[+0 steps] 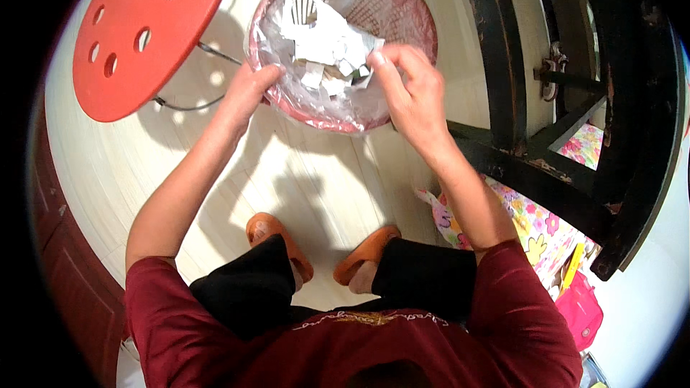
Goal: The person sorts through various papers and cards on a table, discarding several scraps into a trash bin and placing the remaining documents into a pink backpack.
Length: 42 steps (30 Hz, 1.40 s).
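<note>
A pink mesh wastebasket point(424, 18), lined with clear plastic, stands in front of me. Torn white paper scraps point(323, 44) lie heaped inside it. My left hand point(251, 90) is closed on the basket's near left rim, thumb over the liner and the other fingers mostly hidden beneath. Over the right part of the opening, my right hand point(413, 90) pinches a white scrap at its thumb and fingertips. The liner point(323, 109) bunches over the near rim between my hands.
A red round stool point(154, 29) with holes in its seat stands at the left. Black worn wooden framework point(503, 50) rises on the right, above flowered fabric point(535, 226). A bright pink bag point(578, 312) lies at the lower right. Orange slippers point(366, 251) are on my feet.
</note>
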Tool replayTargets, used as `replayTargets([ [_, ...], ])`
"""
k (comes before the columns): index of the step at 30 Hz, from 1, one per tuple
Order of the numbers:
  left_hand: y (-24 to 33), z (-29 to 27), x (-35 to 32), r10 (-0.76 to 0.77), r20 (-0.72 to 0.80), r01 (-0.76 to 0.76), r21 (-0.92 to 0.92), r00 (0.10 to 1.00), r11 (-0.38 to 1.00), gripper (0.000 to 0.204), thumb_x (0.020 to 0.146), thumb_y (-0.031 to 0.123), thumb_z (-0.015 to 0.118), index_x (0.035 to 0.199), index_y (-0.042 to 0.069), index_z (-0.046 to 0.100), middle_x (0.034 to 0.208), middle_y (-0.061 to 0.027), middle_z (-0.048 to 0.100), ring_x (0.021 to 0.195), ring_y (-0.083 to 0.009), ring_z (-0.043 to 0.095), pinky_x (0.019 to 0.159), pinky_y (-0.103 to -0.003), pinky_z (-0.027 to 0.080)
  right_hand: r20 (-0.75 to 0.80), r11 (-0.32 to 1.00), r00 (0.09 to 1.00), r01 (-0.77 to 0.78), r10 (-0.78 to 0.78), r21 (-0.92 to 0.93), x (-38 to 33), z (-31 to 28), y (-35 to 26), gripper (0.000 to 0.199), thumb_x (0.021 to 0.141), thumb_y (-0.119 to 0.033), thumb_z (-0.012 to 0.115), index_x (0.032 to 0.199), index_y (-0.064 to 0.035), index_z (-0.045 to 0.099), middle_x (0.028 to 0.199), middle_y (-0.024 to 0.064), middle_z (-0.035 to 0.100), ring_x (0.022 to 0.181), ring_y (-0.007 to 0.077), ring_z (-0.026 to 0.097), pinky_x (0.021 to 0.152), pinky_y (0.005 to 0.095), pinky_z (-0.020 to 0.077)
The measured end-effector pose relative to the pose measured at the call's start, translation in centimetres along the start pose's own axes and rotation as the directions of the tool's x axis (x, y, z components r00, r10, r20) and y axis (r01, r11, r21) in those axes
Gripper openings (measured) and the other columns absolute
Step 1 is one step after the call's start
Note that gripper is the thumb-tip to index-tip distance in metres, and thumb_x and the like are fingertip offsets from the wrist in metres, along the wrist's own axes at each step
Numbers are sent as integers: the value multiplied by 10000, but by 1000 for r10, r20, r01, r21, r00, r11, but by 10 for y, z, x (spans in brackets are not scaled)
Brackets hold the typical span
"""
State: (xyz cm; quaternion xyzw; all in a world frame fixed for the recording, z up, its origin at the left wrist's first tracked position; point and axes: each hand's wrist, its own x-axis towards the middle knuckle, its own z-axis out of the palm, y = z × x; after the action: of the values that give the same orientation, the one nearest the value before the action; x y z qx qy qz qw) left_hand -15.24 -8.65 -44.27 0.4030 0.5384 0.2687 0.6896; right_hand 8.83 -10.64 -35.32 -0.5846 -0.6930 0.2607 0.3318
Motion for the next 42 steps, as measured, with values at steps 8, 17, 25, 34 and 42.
replayTargets([
  [8,25,13,-18,28,-48,-35,-137,998,990,538,687,79,514,1208,-36,451,1066,-77,567,929,-152,537,782,-280,451,-22,980,995,95,-92,177,-2,-1,-21,83,720,58,487,684,-11,515,665,96,556,618,217,562,577,298,441],
  [17,35,22,-38,19,62,7,-393,998,919,601,727,-9,479,1312,4,346,1152,-68,527,1030,-166,522,866,-289,432,423,952,900,-213,104,218,14,-17,-99,126,791,-96,569,708,-25,508,589,70,492,525,187,492,520,310,406],
  [25,39,35,-34,-18,-74,-29,-587,997,809,644,783,62,578,1352,35,276,1190,-82,499,1019,-182,521,845,-296,435,439,834,830,-486,345,263,12,10,-144,225,841,-194,613,744,-9,530,577,60,463,535,118,411,506,279,371],
  [34,48,67,-131,-264,46,257,-435,963,863,702,858,142,550,1433,94,150,1137,-161,531,987,-202,547,776,-299,457,581,601,667,-721,466,346,-31,8,-224,256,904,-245,555,780,-20,544,648,-15,507,601,47,438,547,218,377],
  [42,80,-24,-393,-751,-192,497,-642,632,583,203,819,138,563,995,40,533,775,-47,572,561,-146,559,488,-244,445,646,703,573,-707,505,78,-38,-66,-328,424,878,-210,583,542,-43,386,501,-35,400,522,35,356,469,242,336],
])
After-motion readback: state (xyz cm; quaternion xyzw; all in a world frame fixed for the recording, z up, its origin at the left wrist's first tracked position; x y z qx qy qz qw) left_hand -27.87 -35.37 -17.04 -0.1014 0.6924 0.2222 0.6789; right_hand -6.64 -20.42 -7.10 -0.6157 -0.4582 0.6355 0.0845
